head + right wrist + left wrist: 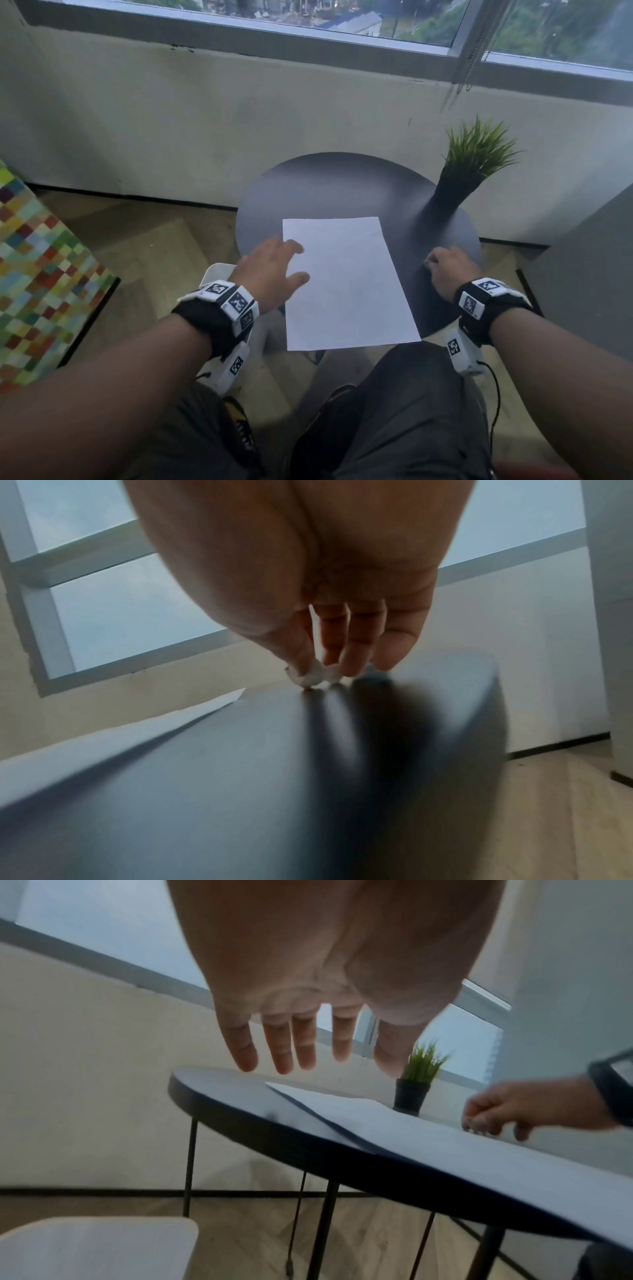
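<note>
A white sheet of paper [346, 284] lies on a round dark table [325, 185], its near end hanging over the table's front edge. My left hand [289, 262] hovers with fingers spread over the sheet's left edge; in the left wrist view the left hand [308, 1047] is above the paper [377, 1118], not touching it. My right hand [442, 263] is on the table to the right of the sheet. In the right wrist view its fingertips [352, 666] pinch a small white crumpled bit [313, 676] against the tabletop [274, 777].
A green plant in a black pot [459, 178] stands at the table's back right. A white seat [95, 1245] sits low on the left beside the table. A patchwork cushion [34, 274] is far left, a grey cabinet [589, 274] on the right, a wall behind.
</note>
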Tool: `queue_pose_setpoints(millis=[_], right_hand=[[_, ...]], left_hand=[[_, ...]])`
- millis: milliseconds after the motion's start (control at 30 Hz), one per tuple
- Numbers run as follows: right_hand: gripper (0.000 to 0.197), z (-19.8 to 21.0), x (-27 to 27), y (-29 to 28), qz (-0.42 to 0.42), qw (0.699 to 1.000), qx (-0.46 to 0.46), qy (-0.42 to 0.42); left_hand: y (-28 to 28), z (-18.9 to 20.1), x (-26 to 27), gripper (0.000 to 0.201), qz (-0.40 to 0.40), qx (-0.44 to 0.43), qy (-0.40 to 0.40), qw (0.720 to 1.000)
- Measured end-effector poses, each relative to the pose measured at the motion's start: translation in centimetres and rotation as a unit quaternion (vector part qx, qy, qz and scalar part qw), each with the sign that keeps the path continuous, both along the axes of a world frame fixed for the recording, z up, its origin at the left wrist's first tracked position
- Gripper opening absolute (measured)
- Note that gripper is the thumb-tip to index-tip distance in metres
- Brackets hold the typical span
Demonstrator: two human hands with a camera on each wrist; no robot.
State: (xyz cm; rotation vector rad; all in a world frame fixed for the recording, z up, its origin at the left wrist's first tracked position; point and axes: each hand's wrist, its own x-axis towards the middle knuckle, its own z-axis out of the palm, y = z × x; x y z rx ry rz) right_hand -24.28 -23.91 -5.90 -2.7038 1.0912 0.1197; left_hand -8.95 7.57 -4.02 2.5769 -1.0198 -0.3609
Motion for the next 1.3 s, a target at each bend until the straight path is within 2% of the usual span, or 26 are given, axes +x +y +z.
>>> queue_pose_setpoints(millis=[67,167,267,367,433,533,633,733,833,933,1033,1167,1300], right_hand=[[0.010,1.2,1.1,0.2,-0.004,1.000,0.026,-0.002],[0.009,3.0,2.9,1.8,0.014,0.996,0.070,-0.057],[0.015,3.5,4.4,4.4,0.066,0.990,0.103,-0.070],[0.015,2.4,5.0,6.4,0.099,0.983,0.148,-0.046],[0.016,1.7,5.0,7.1,0.130,0.982,0.133,-0.023],[0.017,1.7,4.4,7.5,0.210,0.971,0.117,0.000],[0.017,2.2,3.6,7.0,0.282,0.953,0.112,0.030],[0.018,2.6,3.1,6.5,0.318,0.941,0.106,0.039],[0.019,2.6,3.1,6.5,0.308,0.946,0.101,0.027],[0.017,2.1,3.8,7.2,0.255,0.962,0.089,-0.033],[0.019,1.9,4.8,8.8,0.213,0.967,0.122,-0.071],[0.017,1.3,5.5,9.6,0.209,0.971,0.105,-0.049],[0.011,1.5,5.4,8.5,0.172,0.978,0.115,-0.033]], left_hand=[[-0.7,-0.3,0.0,0.073,-0.069,0.100,-0.007,0.993],[-1.3,-1.0,-0.6,0.081,-0.118,0.197,0.000,0.973],[-1.2,-0.9,-1.6,0.068,-0.145,0.186,-0.034,0.971],[-1.3,-0.1,-2.2,0.050,-0.172,0.168,-0.067,0.968],[-1.5,0.6,-2.2,0.038,-0.177,0.131,-0.031,0.975],[-1.8,0.7,-0.8,0.027,-0.142,0.067,0.032,0.987],[-1.9,0.1,1.3,0.043,-0.134,0.065,0.001,0.989],[-2.1,-0.5,2.3,0.073,-0.185,0.164,-0.013,0.969],[-2.5,-1.0,2.0,0.078,-0.221,0.213,-0.019,0.951],[-3.4,-1.6,1.4,0.078,-0.212,0.214,-0.015,0.953],[-4.3,-2.1,0.8,0.084,-0.209,0.212,-0.022,0.954],[-4.6,-1.8,0.9,0.104,-0.257,0.226,-0.035,0.939],[-4.4,-1.8,2.1,0.110,-0.295,0.236,-0.050,0.925]])
